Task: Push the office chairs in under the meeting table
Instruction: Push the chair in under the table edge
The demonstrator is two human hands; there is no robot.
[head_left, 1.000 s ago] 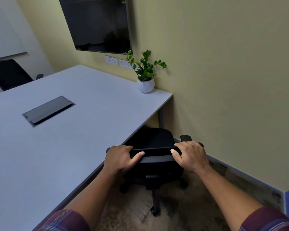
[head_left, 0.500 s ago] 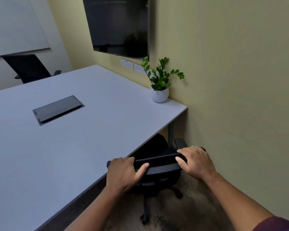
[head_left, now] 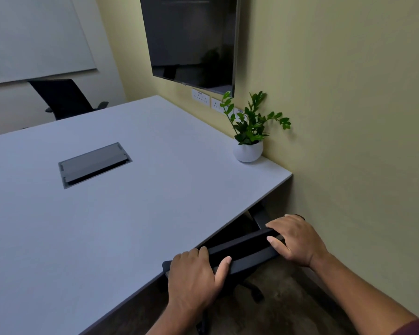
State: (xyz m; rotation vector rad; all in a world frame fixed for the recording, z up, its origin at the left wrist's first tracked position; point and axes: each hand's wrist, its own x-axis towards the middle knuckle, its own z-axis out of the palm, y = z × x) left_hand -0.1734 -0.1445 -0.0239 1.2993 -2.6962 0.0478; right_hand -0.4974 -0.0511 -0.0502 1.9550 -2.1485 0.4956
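A black office chair [head_left: 246, 250] stands at the near edge of the pale grey meeting table [head_left: 131, 209], close to the table's right corner. Its seat is hidden under the tabletop; only the top of its backrest and part of its wheeled base show. My left hand [head_left: 194, 279] grips the left end of the backrest's top edge. My right hand [head_left: 295, 239] grips the right end, next to the yellow wall. Across the table, a second black chair [head_left: 63, 97] stands at the far side.
A potted green plant [head_left: 249, 139] in a white pot sits on the table's right corner against the wall. A grey cable hatch [head_left: 93, 164] lies in the tabletop. A dark screen [head_left: 189, 37] hangs on the wall. The yellow wall [head_left: 361, 141] runs close on the right.
The chair has rolled forward with both hands on its backrest; its seat, visible before, is now under the tabletop. My view has moved closer to the table.
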